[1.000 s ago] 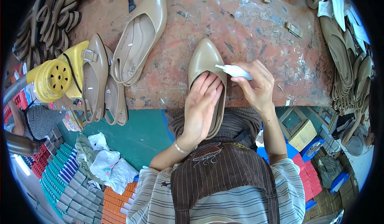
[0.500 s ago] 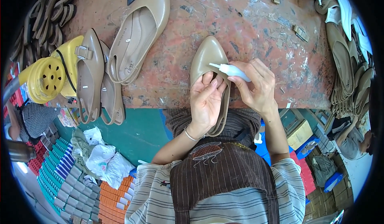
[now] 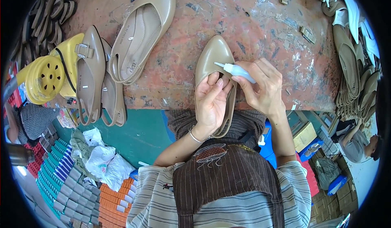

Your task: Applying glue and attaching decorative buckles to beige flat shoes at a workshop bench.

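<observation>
A beige pointed slingback shoe [image 3: 215,56] lies toe-away at the near edge of the worn red workbench [image 3: 260,28]. My left hand [image 3: 211,104] presses into the shoe's opening and holds it, fingers up toward the toe. My right hand [image 3: 262,85] grips a small white glue bottle [image 3: 238,71], its nozzle pointing left at the shoe's upper just above my left fingertips.
Another beige slingback [image 3: 142,32] lies at upper left, two more [image 3: 95,77] stand on edge beside a yellow fan-like device [image 3: 47,75]. Stacked soles and uppers [image 3: 358,73] line the right edge, metal buckles [image 3: 307,33] lie on the bench. Boxes and cloth sit on the floor below; another person [image 3: 360,144] is at lower right.
My left hand has slid down and turned inside the shoe, fingers curling. The bottle's nozzle has come in over the shoe's upper near my left fingertips.
</observation>
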Tool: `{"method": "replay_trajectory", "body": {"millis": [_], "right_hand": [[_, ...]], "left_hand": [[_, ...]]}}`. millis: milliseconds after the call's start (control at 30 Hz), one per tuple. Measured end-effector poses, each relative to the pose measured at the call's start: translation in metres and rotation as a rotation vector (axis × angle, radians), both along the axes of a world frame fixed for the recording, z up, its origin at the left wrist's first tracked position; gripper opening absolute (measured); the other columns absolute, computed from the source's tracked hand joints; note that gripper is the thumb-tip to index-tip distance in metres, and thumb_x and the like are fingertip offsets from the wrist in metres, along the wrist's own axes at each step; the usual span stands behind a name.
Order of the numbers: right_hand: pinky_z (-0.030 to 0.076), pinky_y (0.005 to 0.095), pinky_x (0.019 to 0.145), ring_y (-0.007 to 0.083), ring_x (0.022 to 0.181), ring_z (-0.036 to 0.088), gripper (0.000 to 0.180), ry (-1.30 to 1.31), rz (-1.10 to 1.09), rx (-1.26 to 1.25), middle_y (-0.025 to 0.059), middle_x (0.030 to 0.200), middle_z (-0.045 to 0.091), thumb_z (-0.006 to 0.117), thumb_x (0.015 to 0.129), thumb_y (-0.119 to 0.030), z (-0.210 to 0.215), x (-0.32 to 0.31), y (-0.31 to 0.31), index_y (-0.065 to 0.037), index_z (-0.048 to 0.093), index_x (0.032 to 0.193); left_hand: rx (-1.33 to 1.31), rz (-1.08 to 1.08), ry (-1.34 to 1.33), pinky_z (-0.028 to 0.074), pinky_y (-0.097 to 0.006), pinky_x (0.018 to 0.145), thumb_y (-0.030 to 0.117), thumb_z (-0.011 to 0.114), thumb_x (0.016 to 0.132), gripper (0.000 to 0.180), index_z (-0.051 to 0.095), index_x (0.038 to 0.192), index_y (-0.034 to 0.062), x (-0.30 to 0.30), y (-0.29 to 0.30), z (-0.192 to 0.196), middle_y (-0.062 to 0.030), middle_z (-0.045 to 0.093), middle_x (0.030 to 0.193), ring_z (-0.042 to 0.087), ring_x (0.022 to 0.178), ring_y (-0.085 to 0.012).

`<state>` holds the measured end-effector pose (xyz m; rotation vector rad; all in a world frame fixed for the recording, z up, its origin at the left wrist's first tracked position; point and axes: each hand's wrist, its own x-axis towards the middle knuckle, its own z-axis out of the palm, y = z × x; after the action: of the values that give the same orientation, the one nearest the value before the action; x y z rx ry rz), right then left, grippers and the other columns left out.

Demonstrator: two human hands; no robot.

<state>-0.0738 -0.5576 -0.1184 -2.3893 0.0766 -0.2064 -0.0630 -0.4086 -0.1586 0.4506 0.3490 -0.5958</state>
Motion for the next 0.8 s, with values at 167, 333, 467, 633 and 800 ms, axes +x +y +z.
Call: {"method": "replay_trajectory", "body": {"millis": [167, 333, 467, 633, 800], "right_hand": [[0.045, 0.0334, 0.057, 0.0251, 0.064, 0.056, 0.022, 0.009, 0.012, -0.016, 0.0094, 0.077, 0.064, 0.075, 0.073, -0.011, 0.003, 0.002, 0.000, -0.002, 0.068, 0.091], [0.047, 0.0360, 0.056, 0.0269, 0.065, 0.057, 0.018, -0.024, 0.027, -0.029, 0.0095, 0.073, 0.060, 0.074, 0.072, -0.011, 0.004, 0.005, 0.001, -0.002, 0.065, 0.086], [0.047, 0.0362, 0.057, 0.0272, 0.066, 0.057, 0.017, -0.001, 0.031, -0.025, 0.0097, 0.073, 0.060, 0.073, 0.072, -0.011, 0.009, 0.008, 0.002, -0.003, 0.064, 0.084], [0.048, 0.0360, 0.058, 0.0274, 0.067, 0.058, 0.017, 0.020, 0.030, -0.053, 0.0095, 0.073, 0.060, 0.074, 0.072, -0.011, 0.011, 0.005, -0.002, -0.003, 0.064, 0.084], [0.049, 0.0340, 0.060, 0.0265, 0.070, 0.060, 0.018, 0.052, -0.004, 0.003, 0.0098, 0.079, 0.065, 0.075, 0.073, -0.012, 0.011, 0.001, -0.007, -0.003, 0.067, 0.087]], "left_hand": [[-0.004, 0.009, -0.007, 0.041, -0.038, 0.105, 0.000, 0.051, 0.093, 0.021, 0.050, 0.114, -0.0031, 0.000, 0.000, 0.000, -0.0062, 0.057, 0.109, 0.055, 0.111, -0.0190], [-0.059, 0.032, -0.030, 0.042, -0.038, 0.103, -0.001, 0.050, 0.094, 0.018, 0.051, 0.111, -0.0026, -0.004, 0.000, -0.006, -0.0062, 0.058, 0.109, 0.055, 0.111, -0.0188], [-0.032, 0.043, -0.021, 0.042, -0.039, 0.103, 0.000, 0.050, 0.094, 0.017, 0.052, 0.111, -0.0023, -0.004, 0.001, -0.006, -0.0063, 0.058, 0.108, 0.055, 0.110, -0.0189], [0.002, 0.019, -0.011, 0.041, -0.040, 0.104, 0.001, 0.050, 0.094, 0.018, 0.052, 0.112, -0.0023, -0.002, 0.001, -0.003, -0.0067, 0.058, 0.109, 0.056, 0.110, -0.0201], [0.150, -0.008, 0.076, 0.039, -0.045, 0.105, 0.001, 0.049, 0.092, 0.008, 0.049, 0.100, 0.0022, 0.004, -0.004, 0.012, -0.0037, 0.054, 0.100, 0.054, 0.114, -0.0255]]}}
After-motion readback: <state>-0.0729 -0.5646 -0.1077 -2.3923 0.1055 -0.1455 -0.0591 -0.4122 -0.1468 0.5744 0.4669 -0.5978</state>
